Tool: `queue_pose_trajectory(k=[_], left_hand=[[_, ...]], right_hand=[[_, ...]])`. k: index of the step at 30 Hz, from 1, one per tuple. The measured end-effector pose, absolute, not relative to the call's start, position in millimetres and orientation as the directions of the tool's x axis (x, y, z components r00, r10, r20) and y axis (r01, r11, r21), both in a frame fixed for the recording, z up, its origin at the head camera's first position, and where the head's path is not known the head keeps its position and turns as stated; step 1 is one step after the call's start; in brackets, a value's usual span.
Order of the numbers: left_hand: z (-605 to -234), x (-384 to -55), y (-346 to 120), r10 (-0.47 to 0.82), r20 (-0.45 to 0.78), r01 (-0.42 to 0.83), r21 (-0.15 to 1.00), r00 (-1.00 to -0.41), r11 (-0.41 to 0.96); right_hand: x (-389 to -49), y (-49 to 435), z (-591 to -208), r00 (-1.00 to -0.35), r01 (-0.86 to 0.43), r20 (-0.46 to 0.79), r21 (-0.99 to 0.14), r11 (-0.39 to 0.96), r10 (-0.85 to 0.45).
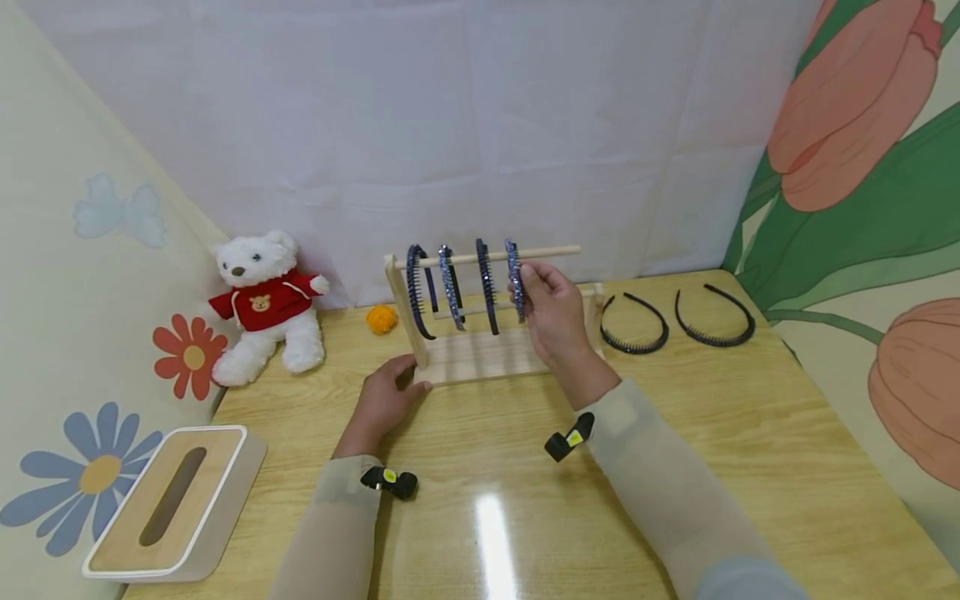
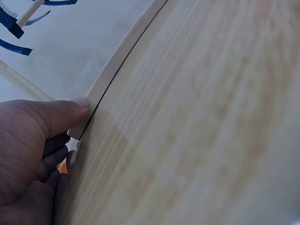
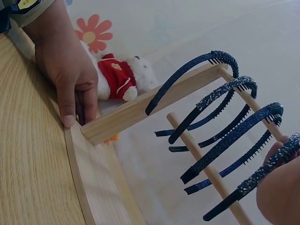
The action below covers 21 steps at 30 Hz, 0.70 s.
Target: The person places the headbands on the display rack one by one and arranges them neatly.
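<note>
A wooden headband rack stands on the table, its upper rod ending free at the right. My right hand pinches a glittery headband that hangs on that rod. In the right wrist view, fingers wrap its near side, partly hiding it. Left of it on the rod hang a dark headband, another glittery one and a dark toothed one. At the rack's left front corner, my left hand holds the base, thumb along its front edge.
Two black toothed headbands lie right of the rack. A white teddy bear in a red top sits at the back left near an orange ball. A tissue box stands front left. A white cloth hangs behind.
</note>
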State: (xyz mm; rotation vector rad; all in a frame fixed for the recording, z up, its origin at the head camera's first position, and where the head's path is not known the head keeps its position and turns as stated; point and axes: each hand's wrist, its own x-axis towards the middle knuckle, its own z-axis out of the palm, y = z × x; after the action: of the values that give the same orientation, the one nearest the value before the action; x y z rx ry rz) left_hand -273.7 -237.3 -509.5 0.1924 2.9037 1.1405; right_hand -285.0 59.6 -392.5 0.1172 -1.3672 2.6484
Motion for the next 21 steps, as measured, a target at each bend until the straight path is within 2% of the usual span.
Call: queue_pose_trajectory(k=[21], left_hand=[[-510.6, -274.0, -237.2, 0.123, 0.038, 0.115, 0.684, -0.992, 0.720]], right_hand=[[-285.4, 59.4, -395.2, -0.987, -0.158, 0.114, -0.790, -0.593, 0.111]])
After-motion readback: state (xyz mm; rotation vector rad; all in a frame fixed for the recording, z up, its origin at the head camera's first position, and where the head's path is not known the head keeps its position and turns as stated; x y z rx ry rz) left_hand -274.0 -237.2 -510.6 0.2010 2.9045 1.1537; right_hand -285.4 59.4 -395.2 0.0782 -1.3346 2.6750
